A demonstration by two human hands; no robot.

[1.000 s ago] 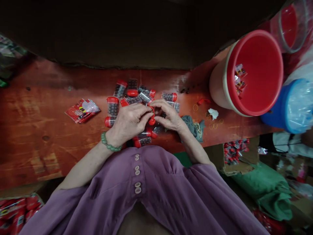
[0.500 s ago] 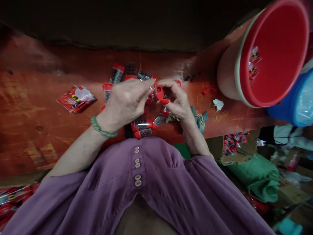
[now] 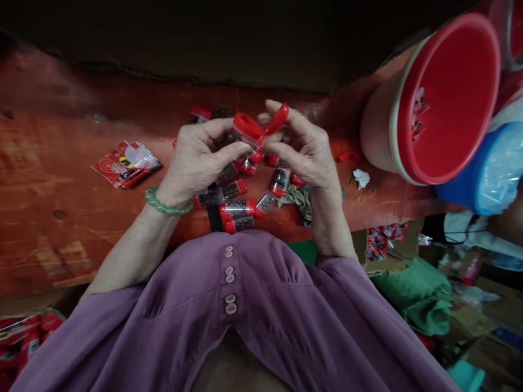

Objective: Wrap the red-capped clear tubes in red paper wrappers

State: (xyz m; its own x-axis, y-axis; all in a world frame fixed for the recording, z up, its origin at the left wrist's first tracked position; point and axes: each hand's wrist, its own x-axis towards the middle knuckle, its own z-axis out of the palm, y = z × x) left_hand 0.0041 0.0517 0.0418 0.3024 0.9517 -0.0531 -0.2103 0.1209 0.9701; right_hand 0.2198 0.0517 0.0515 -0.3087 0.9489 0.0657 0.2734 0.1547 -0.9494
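Lifting clear of the red wooden desk (image 3: 61, 185), the left hand (image 3: 196, 160) grips a small red-capped clear plastic tube (image 3: 244, 130) at frame centre; the right hand (image 3: 310, 155) has swung its hinged red lid (image 3: 278, 118) open.

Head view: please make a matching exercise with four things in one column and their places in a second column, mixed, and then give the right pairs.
Things:
1. red cap
2. green bead bracelet
3. red packet
4. red bucket

Places:
a. flat on the table, to the left of both hands
b. at the right end of the table, with its opening tipped toward the camera
c. on the left wrist
d. held up between the left hand and the right hand

Pairs: 1-d, 2-c, 3-a, 4-b
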